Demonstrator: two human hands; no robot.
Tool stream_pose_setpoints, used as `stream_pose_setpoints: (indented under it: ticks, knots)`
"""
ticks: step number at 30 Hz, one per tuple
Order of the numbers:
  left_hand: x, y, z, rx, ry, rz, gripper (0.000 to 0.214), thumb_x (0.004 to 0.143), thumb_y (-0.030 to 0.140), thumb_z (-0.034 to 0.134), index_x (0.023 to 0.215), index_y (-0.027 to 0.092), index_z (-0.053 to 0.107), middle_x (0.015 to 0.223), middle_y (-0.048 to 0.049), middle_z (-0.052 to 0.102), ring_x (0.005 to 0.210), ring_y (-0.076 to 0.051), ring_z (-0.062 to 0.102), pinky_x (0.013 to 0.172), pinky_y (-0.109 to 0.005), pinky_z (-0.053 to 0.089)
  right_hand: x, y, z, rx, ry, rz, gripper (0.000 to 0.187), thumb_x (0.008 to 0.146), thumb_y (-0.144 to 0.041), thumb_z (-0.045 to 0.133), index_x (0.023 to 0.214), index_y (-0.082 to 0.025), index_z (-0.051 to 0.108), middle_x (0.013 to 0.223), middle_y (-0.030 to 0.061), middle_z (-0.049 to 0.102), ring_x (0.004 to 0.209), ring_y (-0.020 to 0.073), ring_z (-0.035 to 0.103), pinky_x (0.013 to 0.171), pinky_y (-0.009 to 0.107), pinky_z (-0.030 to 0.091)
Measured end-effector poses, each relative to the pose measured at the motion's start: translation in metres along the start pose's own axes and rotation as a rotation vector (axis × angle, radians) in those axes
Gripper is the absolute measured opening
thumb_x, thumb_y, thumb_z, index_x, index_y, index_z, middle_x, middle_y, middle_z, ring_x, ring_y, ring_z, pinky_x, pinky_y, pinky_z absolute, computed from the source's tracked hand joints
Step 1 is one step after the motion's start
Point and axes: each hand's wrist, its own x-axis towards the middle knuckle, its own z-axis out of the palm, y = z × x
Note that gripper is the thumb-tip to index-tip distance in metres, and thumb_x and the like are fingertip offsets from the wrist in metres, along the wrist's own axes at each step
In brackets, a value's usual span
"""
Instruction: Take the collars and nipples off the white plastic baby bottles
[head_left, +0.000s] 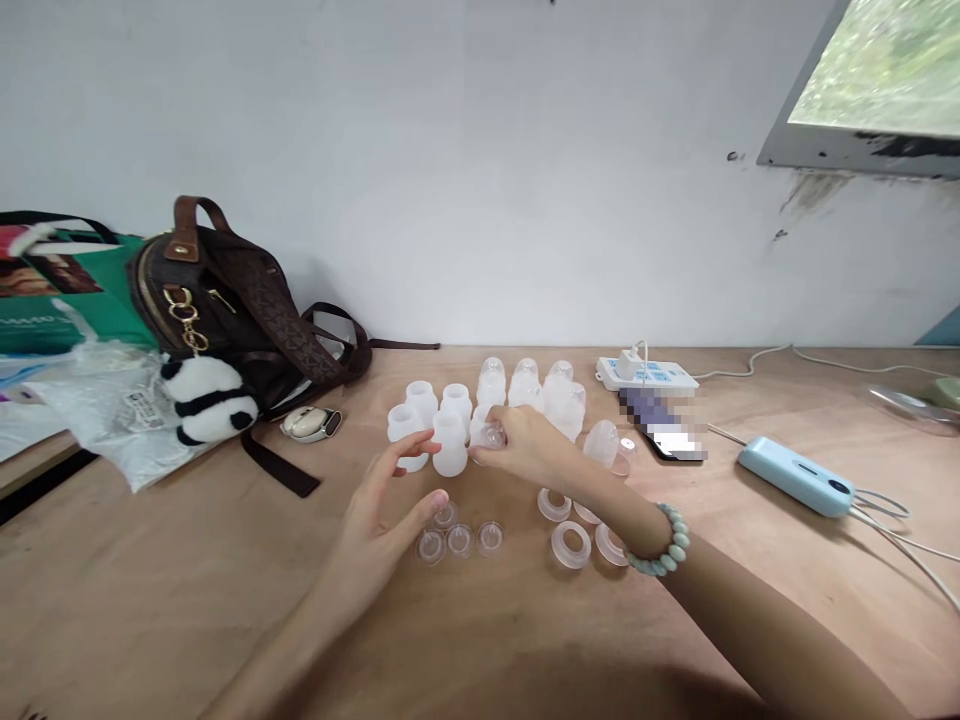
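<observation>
My right hand [525, 447] pinches a small clear cap [491, 437] beside a frosted white bottle [450, 445]. My left hand [386, 515] hovers just below that bottle with its fingers apart, and nothing is in it. Several more white bottles [420, 402] stand behind, and clear domed caps [525, 380] stand to their right. Three small clear nipples [459, 541] lie in front of my left hand. White rings [571, 545] lie under my right wrist, which wears a green bead bracelet [664, 545].
A brown backpack [225, 300] with a panda plush [206, 398] sits at the back left beside plastic bags [97, 400]. A white power strip [649, 373], a phone [664, 430] and a light blue device [795, 478] with cables lie to the right. A wall rises behind the wooden table [150, 600].
</observation>
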Motion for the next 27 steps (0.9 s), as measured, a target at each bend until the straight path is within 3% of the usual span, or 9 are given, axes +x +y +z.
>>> stream_pose_setpoints:
  ticks: [5, 8, 13, 18, 20, 24, 27]
  knots:
    - [-0.001, 0.010, 0.000, 0.003, 0.023, -0.050, 0.031, 0.089, 0.038, 0.062, 0.119, 0.029, 0.061, 0.123, -0.0033, 0.063, 0.111, -0.026, 0.051, 0.097, -0.039, 0.037, -0.013, -0.002, -0.003, 0.028, 0.082, -0.015, 0.039, 0.086, -0.031, 0.068, 0.115, -0.013, 0.051, 0.078, 0.0032, 0.064, 0.071, 0.0199, 0.060, 0.062, 0.028, 0.040]
    - [0.000, 0.019, 0.008, -0.181, -0.019, -0.120, 0.021, 0.087, 0.038, 0.064, 0.105, 0.026, 0.068, 0.109, -0.0030, 0.067, 0.094, -0.023, 0.055, 0.085, -0.034, 0.042, -0.036, -0.002, -0.005, 0.148, 0.204, -0.124, 0.035, 0.085, -0.035, 0.072, 0.105, -0.018, 0.048, 0.080, 0.0008, 0.062, 0.064, 0.0167, 0.058, 0.059, 0.028, 0.043]
    - [0.000, 0.040, 0.031, -0.712, -0.244, -0.357, 0.023, 0.086, 0.041, 0.068, 0.087, 0.019, 0.072, 0.074, -0.0003, 0.060, 0.068, -0.014, 0.048, 0.064, -0.024, 0.041, -0.071, -0.001, 0.002, 0.273, 0.391, -0.375, 0.015, 0.093, -0.030, 0.063, 0.096, -0.022, 0.051, 0.087, 0.0014, 0.061, 0.065, 0.0127, 0.057, 0.059, 0.024, 0.049]
    - [-0.003, 0.057, 0.046, -1.011, -0.353, -0.533, 0.024, 0.080, 0.038, 0.078, 0.080, 0.015, 0.075, 0.075, -0.0013, 0.060, 0.066, -0.010, 0.044, 0.056, -0.019, 0.036, -0.094, 0.005, 0.012, 0.303, 0.453, -0.538, 0.011, 0.095, -0.023, 0.062, 0.104, -0.022, 0.055, 0.100, 0.0064, 0.060, 0.089, 0.0174, 0.062, 0.075, 0.028, 0.054]
    - [-0.005, 0.059, 0.049, -1.041, -0.377, -0.579, 0.026, 0.075, 0.040, 0.083, 0.081, 0.015, 0.077, 0.076, -0.0013, 0.062, 0.066, -0.010, 0.045, 0.056, -0.019, 0.036, -0.102, 0.008, 0.012, 0.304, 0.443, -0.543, 0.010, 0.095, -0.021, 0.061, 0.103, -0.022, 0.055, 0.101, 0.0071, 0.059, 0.091, 0.0179, 0.062, 0.076, 0.029, 0.054]
    - [-0.011, 0.057, 0.051, -1.018, -0.382, -0.698, 0.025, 0.067, 0.034, 0.088, 0.081, 0.016, 0.078, 0.074, -0.0008, 0.065, 0.064, -0.009, 0.049, 0.055, -0.018, 0.037, -0.114, 0.012, 0.005, 0.288, 0.290, -0.507, 0.007, 0.094, -0.021, 0.062, 0.097, -0.021, 0.055, 0.098, 0.0056, 0.058, 0.084, 0.0171, 0.060, 0.070, 0.029, 0.053]
    - [-0.015, 0.060, 0.051, -1.024, -0.437, -0.725, 0.021, 0.069, 0.030, 0.085, 0.082, 0.015, 0.078, 0.077, -0.0029, 0.068, 0.063, -0.010, 0.053, 0.055, -0.020, 0.041, -0.121, 0.010, 0.001, 0.347, 0.183, -0.389, 0.029, 0.088, -0.027, 0.071, 0.112, -0.023, 0.056, 0.100, 0.0042, 0.060, 0.088, 0.0183, 0.060, 0.074, 0.031, 0.054]
